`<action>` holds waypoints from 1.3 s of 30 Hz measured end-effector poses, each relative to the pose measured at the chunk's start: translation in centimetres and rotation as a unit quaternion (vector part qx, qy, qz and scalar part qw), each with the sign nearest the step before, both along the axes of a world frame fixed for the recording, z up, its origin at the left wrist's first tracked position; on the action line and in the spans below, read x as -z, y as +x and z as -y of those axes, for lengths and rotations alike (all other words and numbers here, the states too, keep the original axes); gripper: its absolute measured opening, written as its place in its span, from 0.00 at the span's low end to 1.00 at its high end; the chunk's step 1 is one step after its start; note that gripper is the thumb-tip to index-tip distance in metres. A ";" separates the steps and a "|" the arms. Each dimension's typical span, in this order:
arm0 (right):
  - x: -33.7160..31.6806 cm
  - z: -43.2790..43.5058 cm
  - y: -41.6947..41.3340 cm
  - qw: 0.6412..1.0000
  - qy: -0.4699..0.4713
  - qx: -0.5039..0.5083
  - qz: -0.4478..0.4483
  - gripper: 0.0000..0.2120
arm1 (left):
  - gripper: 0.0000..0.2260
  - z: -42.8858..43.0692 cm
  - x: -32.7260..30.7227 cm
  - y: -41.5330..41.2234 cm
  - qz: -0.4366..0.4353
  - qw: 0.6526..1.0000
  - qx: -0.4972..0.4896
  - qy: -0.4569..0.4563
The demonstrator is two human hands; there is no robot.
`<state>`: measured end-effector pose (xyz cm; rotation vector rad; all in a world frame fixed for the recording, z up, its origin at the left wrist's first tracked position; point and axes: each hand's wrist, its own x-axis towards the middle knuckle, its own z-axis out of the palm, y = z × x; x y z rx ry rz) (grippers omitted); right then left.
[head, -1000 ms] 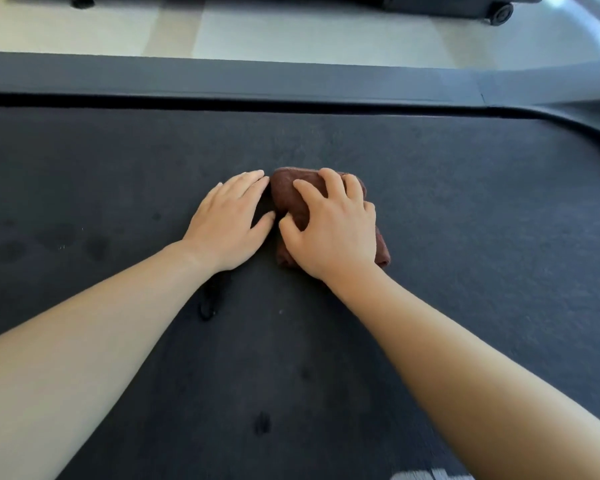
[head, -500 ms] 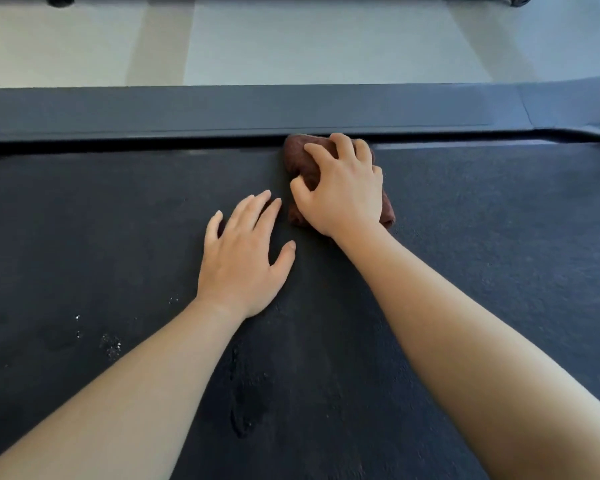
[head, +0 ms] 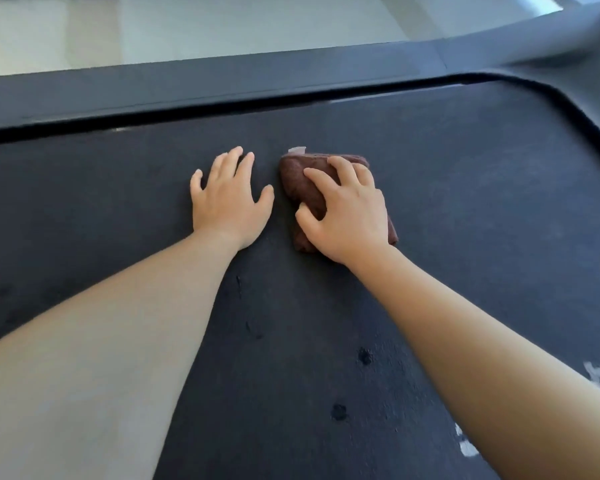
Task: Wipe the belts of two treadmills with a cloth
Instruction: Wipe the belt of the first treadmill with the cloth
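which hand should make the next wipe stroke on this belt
Right, probably. The right hand grips the brown cloth on the belt. The left hand lies flat on the belt beside the cloth, not touching it.

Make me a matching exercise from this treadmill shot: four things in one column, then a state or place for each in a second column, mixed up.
Column one
1. left hand
2. right hand
3. cloth
4. side rail

Column two
A. brown, bunched up under a hand
B. lies flat on the belt, fingers spread, holding nothing
C. fingers curled over the cloth
D. dark strip along the belt's far edge

Pairs: 1-B, 2-C, 3-A, 4-D
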<state>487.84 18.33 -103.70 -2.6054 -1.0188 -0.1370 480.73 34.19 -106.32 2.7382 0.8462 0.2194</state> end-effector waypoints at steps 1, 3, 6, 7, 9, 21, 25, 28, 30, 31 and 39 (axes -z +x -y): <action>0.0 1.0 -1.1 1.000 -0.001 0.006 0.001 0.24 | 0.26 0.1 -0.2 0.0 -0.002 1.000 0.002 -0.004; 0.3 2.6 -3.1 1.000 0.000 0.018 0.006 0.24 | 0.25 0.4 -0.5 -0.3 -0.003 1.000 0.016 -0.008; 0.7 3.6 -5.2 1.000 0.009 0.023 0.017 0.24 | 0.23 1.1 -0.6 -2.5 0.014 0.998 0.054 0.000; 0.8 3.7 -5.5 1.000 0.008 0.020 0.019 0.25 | 0.22 1.7 -0.5 -3.8 0.020 0.998 0.062 0.003; 0.8 3.9 -6.1 1.000 0.004 0.019 0.023 0.25 | 0.22 3.3 -0.2 -6.5 0.027 0.997 0.075 0.009; 0.5 11.0 -13.8 0.992 0.004 -0.125 0.027 0.23 | 0.23 14.4 -1.2 -19.7 -0.014 0.999 0.034 0.003; 0.5 14.5 -15.4 0.988 0.014 -0.150 0.031 0.22 | 0.24 17.3 -1.1 -20.6 -0.028 1.000 0.001 0.003; 0.4 17.4 -15.4 0.984 0.017 -0.175 0.031 0.23 | 0.24 18.0 -0.9 -20.8 -0.019 1.000 -0.008 0.004; 0.2 19.5 -14.8 0.985 0.018 -0.171 0.026 0.23 | 0.24 17.9 -1.0 -20.7 -0.015 1.000 -0.007 0.004; 0.1 20.6 -14.5 0.986 0.017 -0.163 0.024 0.23 | 0.24 17.9 -1.1 -20.7 -0.017 1.000 -0.007 0.006; -0.5 22.4 -15.9 0.993 0.025 -0.116 0.011 0.20 | 0.26 18.2 -1.1 -21.3 -0.041 0.999 0.029 0.002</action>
